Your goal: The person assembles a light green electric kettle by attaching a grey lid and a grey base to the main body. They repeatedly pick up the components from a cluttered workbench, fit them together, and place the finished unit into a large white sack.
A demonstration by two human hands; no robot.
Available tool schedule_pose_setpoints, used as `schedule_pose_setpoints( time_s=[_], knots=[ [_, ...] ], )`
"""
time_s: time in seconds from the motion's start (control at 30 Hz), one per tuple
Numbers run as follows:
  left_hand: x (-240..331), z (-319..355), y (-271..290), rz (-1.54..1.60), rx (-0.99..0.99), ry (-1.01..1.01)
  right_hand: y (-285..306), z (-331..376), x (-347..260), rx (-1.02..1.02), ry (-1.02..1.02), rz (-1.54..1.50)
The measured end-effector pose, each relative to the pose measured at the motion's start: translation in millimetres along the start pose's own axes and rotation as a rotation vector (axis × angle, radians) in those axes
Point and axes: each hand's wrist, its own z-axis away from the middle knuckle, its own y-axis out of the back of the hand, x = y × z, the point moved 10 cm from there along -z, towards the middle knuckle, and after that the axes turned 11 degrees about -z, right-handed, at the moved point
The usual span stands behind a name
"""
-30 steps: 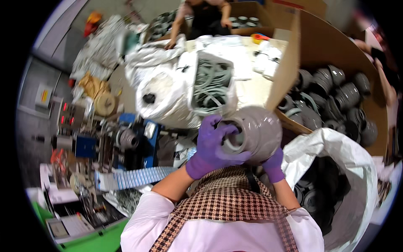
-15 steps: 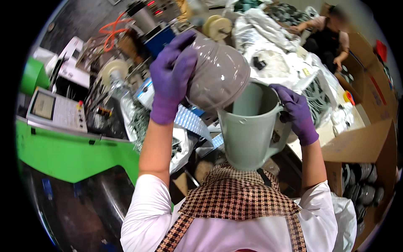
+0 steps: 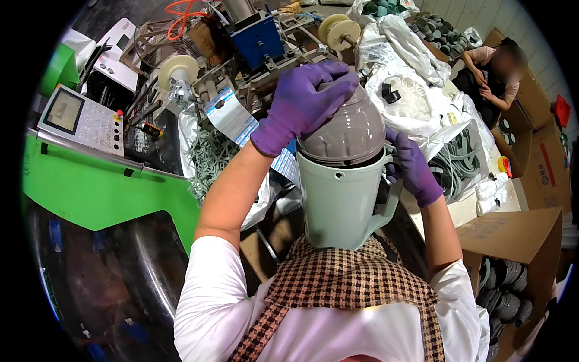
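Both gloved hands are closed on the work: the left hand is spread and clamped over the top of the grey rounded liner, and the right hand grips the handle side of the pale green jug shell. This shell is the larger piece, held upright in front of the chest above the checked apron, with the liner seated partway into its mouth. To do the step well, it seems best to keep the shell steady and plumb with the right hand while the left presses straight down — no tilt, or the liner may bind on the rim. Behind, the green machine and a label roll stand well apart.
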Motion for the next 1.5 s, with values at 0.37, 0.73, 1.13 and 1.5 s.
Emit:
schedule_pose_setpoints(
  time_s=[0.37,0.73,1.13,1.5],
  knots=[
    [20.1,5.7,-57.8,-0.117,-0.155,0.068,42.3,12.7,19.6,-0.179,0.161,0.053],
    [5.9,38.0,-142.1,-0.125,-0.24,0.142,76.6,-21.2,26.1,-0.084,0.142,-0.269],
    [30.6,30.1,-180.6,-0.107,-0.256,0.156,73.5,-14.8,46.6,-0.24,0.301,-0.043],
    [-85.6,97.2,-98.8,-0.056,-0.626,-0.039,-38.1,-64.3,35.9,-0.382,0.323,0.232]
  ],
)
